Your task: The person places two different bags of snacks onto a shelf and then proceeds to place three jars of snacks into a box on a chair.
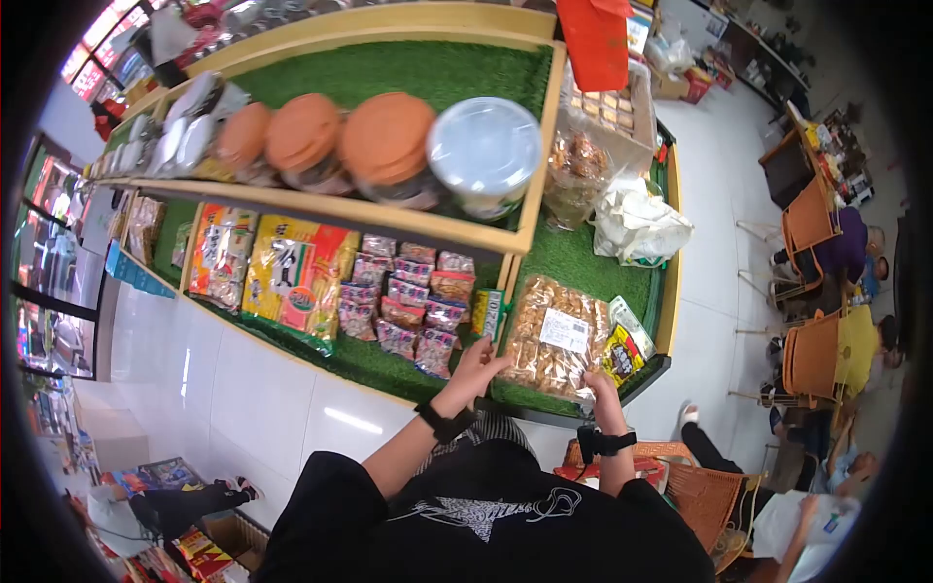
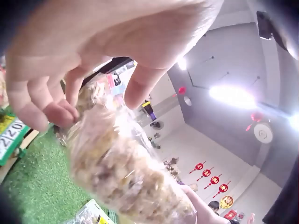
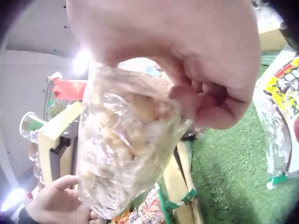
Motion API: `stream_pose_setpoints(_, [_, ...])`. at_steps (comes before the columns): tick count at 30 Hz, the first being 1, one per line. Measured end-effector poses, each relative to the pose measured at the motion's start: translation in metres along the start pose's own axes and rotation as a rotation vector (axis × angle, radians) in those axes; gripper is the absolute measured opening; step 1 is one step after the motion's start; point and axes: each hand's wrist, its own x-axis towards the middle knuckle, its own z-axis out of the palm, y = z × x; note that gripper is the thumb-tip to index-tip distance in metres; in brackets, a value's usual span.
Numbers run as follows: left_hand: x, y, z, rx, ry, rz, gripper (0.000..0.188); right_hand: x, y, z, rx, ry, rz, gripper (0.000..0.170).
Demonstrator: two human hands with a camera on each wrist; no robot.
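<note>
A clear plastic bag of brown, chunky snack pieces (image 1: 540, 361), with a white label (image 1: 565, 330), is held over the green turf of the display stand. My right hand (image 1: 604, 394) grips its near right corner; in the right wrist view the curled fingers (image 3: 212, 109) pinch the wrapping. At the left edge, my left hand (image 1: 473, 372) holds the bag between thumb and fingers. The left wrist view shows the thumb (image 2: 140, 88) on one side of the bag (image 2: 126, 172) and bent fingers on the other.
A yellow-and-black snack packet (image 1: 622, 356) lies right of the bag. Left of it are a green price sign (image 1: 488, 313), small pink packets (image 1: 413, 291) and a large yellow bag (image 1: 296, 272). Lidded jars (image 1: 389, 136) line the upper shelf. A white plastic bag (image 1: 637, 222) sits behind.
</note>
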Motion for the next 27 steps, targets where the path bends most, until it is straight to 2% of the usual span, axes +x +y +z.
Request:
stream_pose_setpoints(1, [-0.045,0.040,-0.009,-0.071,-0.013,-0.019,0.062,-0.014,-0.004,0.016,-0.003,-0.014,-0.026,0.025])
stream_pose_setpoints(3, [-0.097,0.036,-0.044,-0.202,-0.161,-0.042,0.054,-0.045,-0.011,0.056,-0.021,-0.095,-0.035,0.027])
stream_pose_setpoints(4, [-0.119,0.027,-0.070,-0.085,-0.253,-0.068,0.060,-0.063,-0.022,0.081,-0.118,-0.192,-0.131,0.032])
stream_pose_setpoints(5, [-0.146,0.010,-0.087,-0.048,-0.170,0.021,0.059,-0.068,-0.009,0.094,-0.040,-0.298,-0.075,0.038])
stream_pose_setpoints(7, [-0.201,-0.008,-0.118,-0.133,-0.001,0.144,0.049,-0.100,-0.010,0.147,-0.073,-0.413,-0.171,0.047])
stream_pose_setpoints(8, [-0.231,-0.021,-0.135,-0.143,0.047,0.169,0.049,-0.111,-0.005,0.164,-0.121,-0.502,-0.074,0.054])
stream_pose_setpoints(9, [-0.260,-0.033,-0.153,-0.166,0.082,0.183,0.050,-0.115,0.010,0.184,-0.152,-0.642,-0.082,0.058])
stream_pose_setpoints(11, [-0.317,-0.047,-0.178,-0.201,0.163,0.213,0.051,-0.130,0.032,0.233,-0.197,-0.825,-0.263,0.057])
stream_pose_setpoints(13, [-0.381,-0.051,-0.185,-0.320,0.375,0.220,0.054,-0.152,0.034,0.278,-0.433,-0.991,-0.360,0.052])
stream_pose_setpoints(15, [-0.429,-0.070,-0.187,-0.355,0.498,0.232,0.054,-0.164,0.047,0.317,-0.493,-1.161,-0.412,0.051])
stream_pose_setpoints(19, [-0.476,-0.104,-0.185,-0.390,0.749,0.315,0.053,-0.193,0.055,0.379,-0.584,-1.310,-0.459,0.052])
stream_pose_setpoints(21, [-0.485,-0.110,-0.184,-0.453,0.829,0.368,0.053,-0.206,0.057,0.404,-0.370,-1.363,-0.183,0.054])
stream_pose_setpoints(23, [-0.493,-0.116,-0.184,-0.496,0.893,0.463,0.053,-0.206,0.058,0.423,-0.441,-1.445,-0.183,0.060])
stream_pose_setpoints(25, [-0.500,-0.118,-0.184,-0.496,0.947,0.467,0.053,-0.208,0.059,0.442,-0.396,-1.506,-0.129,0.063])
stream_pose_setpoints(27, [-0.509,-0.124,-0.189,-0.485,0.990,0.472,0.053,-0.214,0.060,0.459,-0.483,-1.545,-0.110,0.065])
